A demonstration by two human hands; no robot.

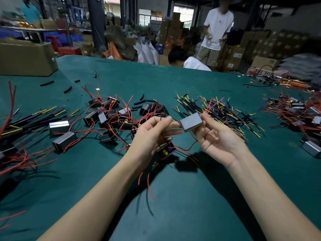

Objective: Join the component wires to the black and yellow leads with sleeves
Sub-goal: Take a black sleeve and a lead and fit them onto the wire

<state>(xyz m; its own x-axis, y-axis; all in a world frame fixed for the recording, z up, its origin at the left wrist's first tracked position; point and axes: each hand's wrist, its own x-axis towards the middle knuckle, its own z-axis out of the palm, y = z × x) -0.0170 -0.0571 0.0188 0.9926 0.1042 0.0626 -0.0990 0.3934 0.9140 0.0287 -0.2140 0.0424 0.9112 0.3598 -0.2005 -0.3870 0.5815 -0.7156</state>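
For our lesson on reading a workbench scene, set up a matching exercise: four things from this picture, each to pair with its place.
Things:
1. grey component
2. cardboard box
3. black and yellow leads
4. thin black wire

Places:
A. pinched in the left hand
B. far left on the table
C. held by the right hand
D. heaped beyond the right hand

Pairs: 1-C, 2-B, 3-D, 4-A

A matt green cloth-like cover lies over the worktop [173, 79]. The grey component [191, 122] looks like dull, smooth metal. Red wires [81, 133] and black and yellow leads [224, 112] have smooth plastic insulation. The cardboard box [26, 58] at the far left corner is plain matt brown.
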